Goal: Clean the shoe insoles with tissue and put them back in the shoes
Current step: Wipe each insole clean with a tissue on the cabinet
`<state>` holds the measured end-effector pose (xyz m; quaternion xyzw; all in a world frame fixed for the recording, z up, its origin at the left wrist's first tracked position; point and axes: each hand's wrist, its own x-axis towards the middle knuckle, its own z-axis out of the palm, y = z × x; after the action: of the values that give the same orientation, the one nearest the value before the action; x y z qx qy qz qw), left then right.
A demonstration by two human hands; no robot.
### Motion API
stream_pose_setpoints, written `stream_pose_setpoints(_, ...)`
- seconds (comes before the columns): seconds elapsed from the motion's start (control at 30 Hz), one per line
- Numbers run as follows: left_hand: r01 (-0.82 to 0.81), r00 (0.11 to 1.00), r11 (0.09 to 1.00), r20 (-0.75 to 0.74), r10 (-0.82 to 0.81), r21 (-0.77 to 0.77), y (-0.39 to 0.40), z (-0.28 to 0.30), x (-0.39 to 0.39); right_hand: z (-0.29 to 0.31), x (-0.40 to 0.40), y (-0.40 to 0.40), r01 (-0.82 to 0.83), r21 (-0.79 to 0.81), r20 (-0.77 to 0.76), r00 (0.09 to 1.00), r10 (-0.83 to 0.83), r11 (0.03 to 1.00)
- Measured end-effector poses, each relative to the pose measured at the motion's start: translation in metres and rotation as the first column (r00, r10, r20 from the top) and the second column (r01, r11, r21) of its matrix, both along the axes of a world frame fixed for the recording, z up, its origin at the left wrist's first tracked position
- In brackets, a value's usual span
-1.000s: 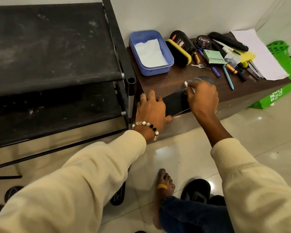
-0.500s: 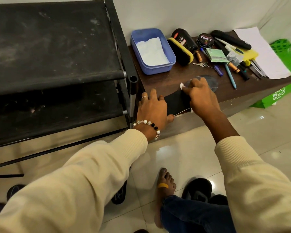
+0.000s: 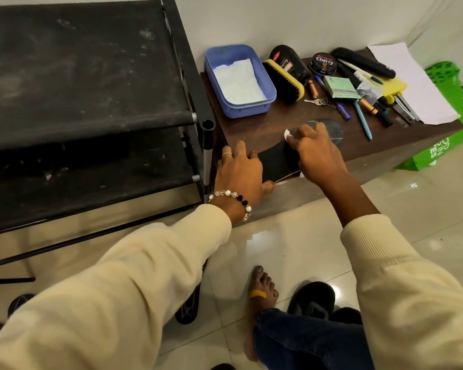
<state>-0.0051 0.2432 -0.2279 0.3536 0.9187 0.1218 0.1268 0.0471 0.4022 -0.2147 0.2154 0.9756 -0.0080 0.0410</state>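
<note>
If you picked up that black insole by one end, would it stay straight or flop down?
Probably flop a bit. The insole looks thin and flat, and the left hand presses one end down while the right hand wipes it with tissue, which suggests it is light and slides easily.

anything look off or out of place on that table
Mostly not. The black insole overhangs the table's front edge at its heel, held down by the left hand while the right hand wipes it with tissue. Nothing looks spilled or damaged.
</note>
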Motion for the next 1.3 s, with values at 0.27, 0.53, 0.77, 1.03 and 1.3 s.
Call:
stream_pose_setpoints(0.27, 0.004, 1.000, 1.000, 0.008, -0.004, -0.002, 0.002, -0.001, 0.000, 0.007, 0.007, 0.003, -0.004, 0.069, 0.119, 0.993, -0.004, 0.998)
stream_pose_setpoints(0.53, 0.005, 1.000, 1.000, 0.018, -0.005, 0.022, 0.001, 0.000, 0.000, 0.011, 0.011, -0.022, -0.376, -0.042, 0.091, 0.921, 0.378, 0.926)
stream_pose_setpoints(0.77, 0.001, 1.000, 1.000, 0.013, -0.001, -0.009, 0.002, -0.001, -0.001, 0.013, 0.022, -0.006, -0.036, 0.048, 0.135, 0.990, 0.029, 0.998)
stream_pose_setpoints(1.03, 0.004, 1.000, 1.000, -0.004, -0.004, -0.010, 0.000, 0.001, 0.000, 0.016, 0.023, -0.017, -0.300, 0.007, 0.161, 0.942, 0.295, 0.954)
stream_pose_setpoints(1.3, -0.014, 0.999, 0.997, -0.032, 0.011, -0.076, 0.001, 0.011, 0.003, 0.022, 0.034, 0.000, -0.246, -0.138, 0.147, 0.953, 0.266, 0.959)
